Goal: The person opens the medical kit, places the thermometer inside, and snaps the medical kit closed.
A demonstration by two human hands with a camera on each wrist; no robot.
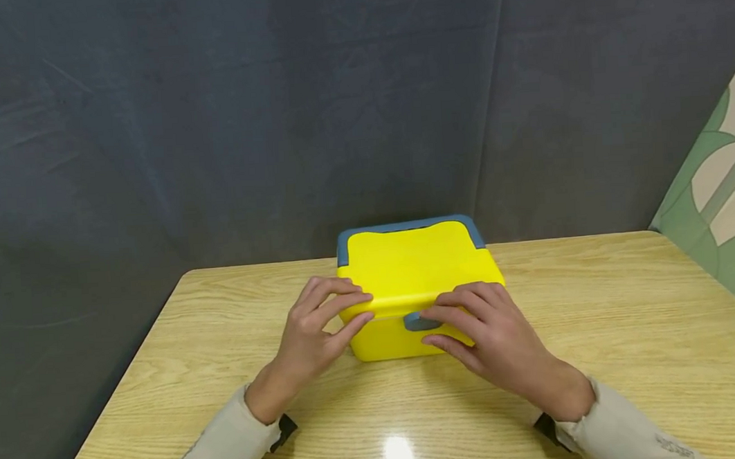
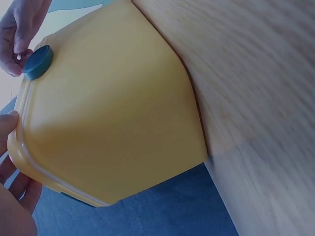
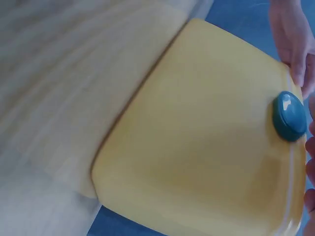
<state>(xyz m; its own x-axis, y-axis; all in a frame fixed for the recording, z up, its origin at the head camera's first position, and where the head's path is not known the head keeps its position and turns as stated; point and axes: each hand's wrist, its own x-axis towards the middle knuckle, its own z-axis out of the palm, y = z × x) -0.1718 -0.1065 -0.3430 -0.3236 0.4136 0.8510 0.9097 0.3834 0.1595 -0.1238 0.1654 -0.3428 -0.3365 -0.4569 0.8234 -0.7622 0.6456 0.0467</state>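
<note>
A closed yellow box (image 1: 416,265) with a blue handle (image 1: 405,225) folded along its back edge sits on the table. On its front is a round blue latch (image 1: 417,322), seen as a teal knob (image 3: 289,116) in the right wrist view. My left hand (image 1: 316,329) holds the lid's front left corner, its fingers over the top and its thumb near the seam. My right hand (image 1: 494,330) rests bent fingers on the front rim, the index fingertip at the latch. The right thumb stands apart from the fingers, below the latch.
The wooden table (image 1: 596,301) carries the box near its far edge. A dark cloth backdrop (image 1: 336,106) hangs right behind it. At the right is a panel with a green leaf pattern (image 1: 715,190).
</note>
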